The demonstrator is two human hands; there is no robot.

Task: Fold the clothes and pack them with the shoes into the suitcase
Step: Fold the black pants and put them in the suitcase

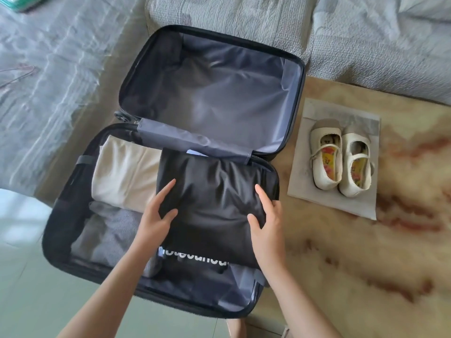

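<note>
While cream garment (124, 174) and grey garment (107, 230) lie left of the left hand (158, 211), its fingers are spread straight on the black garment (214, 191) in the suitcase (56, 228). The right hand (266, 220) does likewise. Shoes (341, 162) sit well right of it, long axis pointing away, so the right hand is nearer. Outer fingers are partly hidden.

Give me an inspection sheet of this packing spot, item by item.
Surface: marbled floor, suitcase lying open on it.
Job's things: cream garment, grey garment and black garment folded in the near half; pair of shoes outside, on a pale sheet.
Clutter: green object at far left corner, unclear.
Grippers: left hand and right hand rest on the black garment.
Cables: nothing seen.
Surroundings: grey quilted bedding behind the suitcase.
</note>
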